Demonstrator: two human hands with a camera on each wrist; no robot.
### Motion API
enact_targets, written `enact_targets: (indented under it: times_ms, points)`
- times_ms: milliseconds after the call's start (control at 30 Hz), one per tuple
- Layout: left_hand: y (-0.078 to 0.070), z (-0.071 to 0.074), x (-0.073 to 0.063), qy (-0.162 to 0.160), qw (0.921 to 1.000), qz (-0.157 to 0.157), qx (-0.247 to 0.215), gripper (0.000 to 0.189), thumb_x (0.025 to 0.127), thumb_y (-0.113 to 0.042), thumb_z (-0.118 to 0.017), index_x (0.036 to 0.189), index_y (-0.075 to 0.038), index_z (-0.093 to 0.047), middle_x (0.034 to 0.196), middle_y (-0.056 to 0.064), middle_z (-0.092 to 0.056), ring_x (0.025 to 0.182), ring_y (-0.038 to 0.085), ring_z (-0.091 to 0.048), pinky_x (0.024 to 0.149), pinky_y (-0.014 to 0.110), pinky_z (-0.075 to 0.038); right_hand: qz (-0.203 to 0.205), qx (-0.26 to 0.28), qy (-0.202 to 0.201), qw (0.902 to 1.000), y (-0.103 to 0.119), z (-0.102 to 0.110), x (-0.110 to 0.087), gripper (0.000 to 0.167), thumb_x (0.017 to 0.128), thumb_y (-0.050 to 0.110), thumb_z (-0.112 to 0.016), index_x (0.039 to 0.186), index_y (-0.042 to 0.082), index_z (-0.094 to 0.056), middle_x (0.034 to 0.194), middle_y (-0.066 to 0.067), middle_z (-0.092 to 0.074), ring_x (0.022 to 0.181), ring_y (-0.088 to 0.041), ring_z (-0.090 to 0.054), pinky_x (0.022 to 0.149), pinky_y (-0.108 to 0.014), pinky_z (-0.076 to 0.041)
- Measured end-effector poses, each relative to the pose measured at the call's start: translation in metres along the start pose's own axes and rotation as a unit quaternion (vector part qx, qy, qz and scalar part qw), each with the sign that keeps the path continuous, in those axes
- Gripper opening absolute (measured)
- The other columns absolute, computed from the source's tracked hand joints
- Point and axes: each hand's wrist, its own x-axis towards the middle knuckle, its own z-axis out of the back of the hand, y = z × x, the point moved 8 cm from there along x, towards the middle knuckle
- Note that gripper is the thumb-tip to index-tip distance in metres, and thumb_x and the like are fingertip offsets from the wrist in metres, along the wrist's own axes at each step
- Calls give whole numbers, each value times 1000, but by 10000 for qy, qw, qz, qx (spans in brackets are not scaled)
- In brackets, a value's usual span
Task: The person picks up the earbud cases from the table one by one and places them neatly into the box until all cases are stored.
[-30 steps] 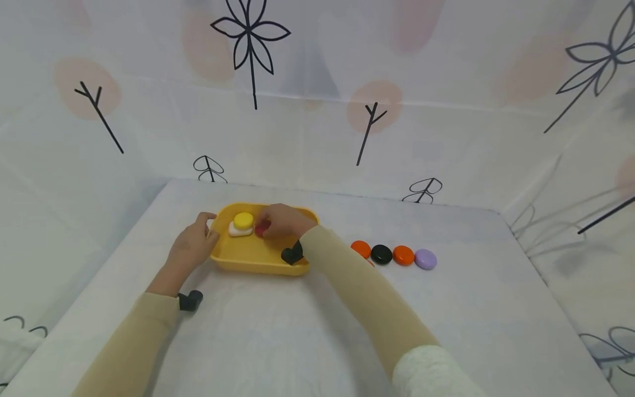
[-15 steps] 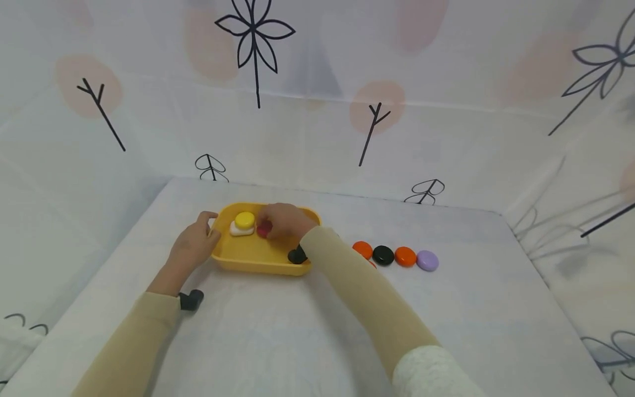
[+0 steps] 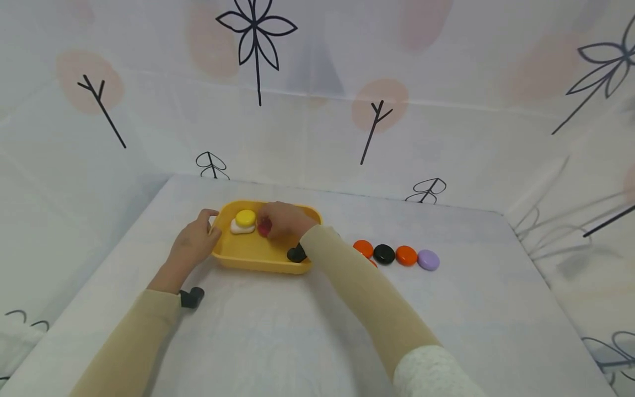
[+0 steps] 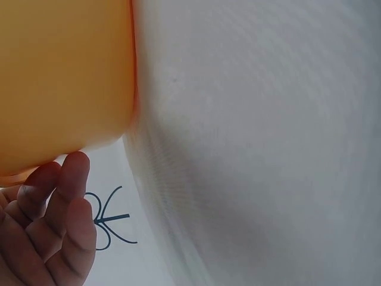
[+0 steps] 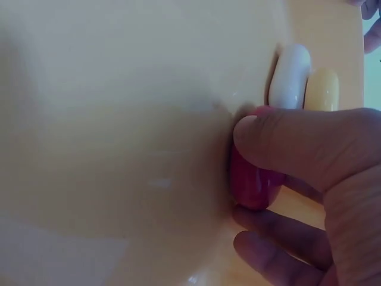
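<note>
My left hand [image 3: 193,242] grips the left end of a yellow tray [image 3: 253,264], its fingers bent at the rim; in the left wrist view, fingertips [image 4: 76,164] meet the outer wall. Inside the tray, my right hand [image 3: 284,219] pinches a glossy dark red disc [image 5: 253,179] between thumb and fingers. The disc stands on edge in the right wrist view, close over the tray floor. To its left lies a white rounded piece [image 3: 237,228] with a yellow disc [image 3: 245,218] on top. My right hand partly hides the red disc in the head view.
Right of the tray, a row of discs lies on the white-covered table [image 3: 278,331]: orange [image 3: 363,248], black [image 3: 384,254], another orange [image 3: 406,255] and lilac [image 3: 429,260]. One more orange piece [image 3: 372,264] is mostly behind the right sleeve. Patterned cloth walls enclose the table.
Both hands stay almost where they were, the left at the tray's end and the right on the red disc. The whole head view has shifted slightly.
</note>
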Motion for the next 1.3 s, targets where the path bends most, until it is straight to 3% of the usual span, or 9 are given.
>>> enact_targets:
  times_ms: [267, 700, 1067, 1300]
  points:
    - [-2, 0, -1, 75, 10000, 5, -42, 56, 95, -27, -36, 147, -8, -26, 95, 14, -52, 70, 23, -50, 57, 28, -42, -29, -286, 123, 9995, -1, -3, -1, 22, 80, 13, -68, 98, 23, -62, 95, 7, -59, 89, -13, -53, 81, -23, -45]
    - [-1, 0, 0, 175, 9998, 103, -28, 57, 95, -27, -37, 147, -8, -25, 97, 15, -52, 72, 23, -51, 59, 28, -43, 64, 54, 128, 9999, 2, -2, -3, 17, 82, 14, -67, 96, 21, -63, 93, 7, -60, 89, -12, -53, 81, -23, -45]
    - [-1, -1, 0, 69, 10000, -5, -1, 56, 95, -26, -38, 147, -8, -26, 97, 15, -52, 71, 23, -51, 58, 28, -43, 87, 92, 183, 9998, 6, 12, -8, 21, 85, 21, -70, 104, 22, -61, 101, 6, -59, 94, -13, -52, 86, -24, -45]
    - [-2, -1, 0, 160, 9998, 85, 10, 56, 96, -26, -38, 148, -9, -24, 100, 16, -52, 73, 24, -51, 59, 28, -43, 90, -22, 91, 9999, 9, 22, -13, 24, 85, 24, -70, 107, 21, -61, 103, 6, -59, 95, -13, -53, 86, -25, -45]
